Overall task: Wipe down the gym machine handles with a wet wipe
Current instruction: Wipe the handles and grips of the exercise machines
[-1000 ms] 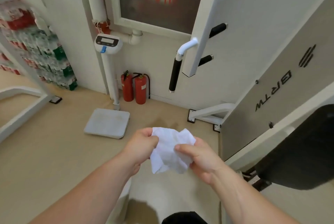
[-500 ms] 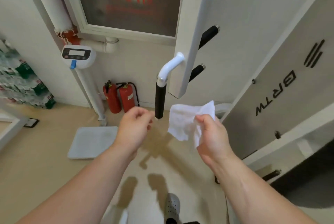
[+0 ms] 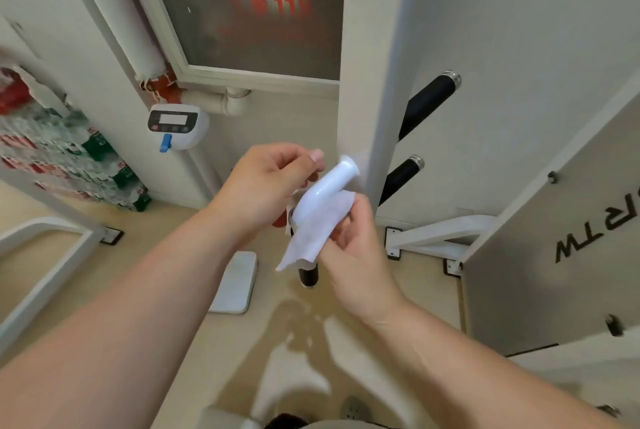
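A white bent arm (image 3: 323, 191) sticks out of the white machine post (image 3: 375, 89) and ends in a black hanging handle (image 3: 308, 275), mostly hidden. My right hand (image 3: 349, 241) presses a white wet wipe (image 3: 311, 238) around that handle's upper part, fingers curled over it. My left hand (image 3: 266, 182) hovers just left of the bent arm with fingers bent; whether it touches the wipe or arm I cannot tell. Two more black handles, an upper handle (image 3: 427, 99) and a lower handle (image 3: 401, 177), stick out on the post's right side.
A floor scale platform (image 3: 239, 281) with its display head (image 3: 175, 123) stands left of the handle. Stacked bottle packs (image 3: 62, 158) line the left wall. A white frame foot (image 3: 440, 238) and a grey machine panel (image 3: 554, 255) sit right. A grey shoe (image 3: 355, 409) shows below.
Both hands rose and closed in on the hanging handle. The wipe, held free in my right hand before, is now wrapped against the handle. The view came nearer to the machine.
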